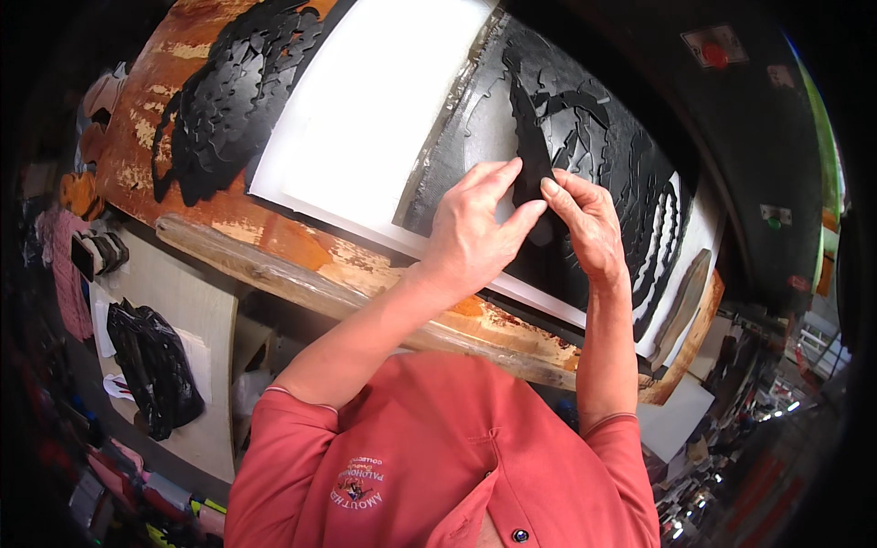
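Observation:
A long black cut piece (528,128) with a wavy edge, seemingly leather or a similar sheet, is held up between my hands. My right hand (592,224) pinches its near right edge between thumb and fingers. On the other side, my left hand (470,224) has its thumb and fingers closed around the piece's near left edge. Beneath them lies a black sheet (484,114) with many cut outlines and several loose shapes. A curved black strip (575,102) rests on it just beyond my hands.
A white board (356,110) lies under and left of the black sheet. Farther left, a heap of black cut pieces (233,110) sits on the worn wooden table (274,228). Dark machinery (740,119) with a red button rises at the right. A black plastic bag (155,365) is at lower left.

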`<state>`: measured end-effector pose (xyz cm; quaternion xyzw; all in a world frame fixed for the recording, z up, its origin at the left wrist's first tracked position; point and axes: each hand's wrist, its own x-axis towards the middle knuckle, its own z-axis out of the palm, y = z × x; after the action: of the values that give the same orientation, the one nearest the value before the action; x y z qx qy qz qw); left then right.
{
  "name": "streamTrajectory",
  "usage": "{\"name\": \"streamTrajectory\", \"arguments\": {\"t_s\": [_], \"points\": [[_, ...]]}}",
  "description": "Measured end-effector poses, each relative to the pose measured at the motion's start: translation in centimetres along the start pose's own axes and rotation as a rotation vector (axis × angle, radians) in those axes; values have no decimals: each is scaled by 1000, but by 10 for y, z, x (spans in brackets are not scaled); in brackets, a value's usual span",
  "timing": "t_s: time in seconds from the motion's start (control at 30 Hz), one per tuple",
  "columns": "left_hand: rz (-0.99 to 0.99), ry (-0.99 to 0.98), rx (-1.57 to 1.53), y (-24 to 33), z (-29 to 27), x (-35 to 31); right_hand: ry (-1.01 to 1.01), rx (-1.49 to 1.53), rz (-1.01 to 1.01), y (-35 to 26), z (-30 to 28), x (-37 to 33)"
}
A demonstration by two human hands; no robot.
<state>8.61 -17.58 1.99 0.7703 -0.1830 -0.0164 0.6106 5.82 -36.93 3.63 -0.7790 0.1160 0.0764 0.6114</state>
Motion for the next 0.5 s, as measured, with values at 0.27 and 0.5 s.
{"name": "streamTrajectory", "arguments": {"t_s": [0.27,0.5], "points": [[188,-1,183,-3,12,9,-52,372,25,16,-12,0],[109,55,262,0,17,4,-73,269,-33,17,-3,2]]}}
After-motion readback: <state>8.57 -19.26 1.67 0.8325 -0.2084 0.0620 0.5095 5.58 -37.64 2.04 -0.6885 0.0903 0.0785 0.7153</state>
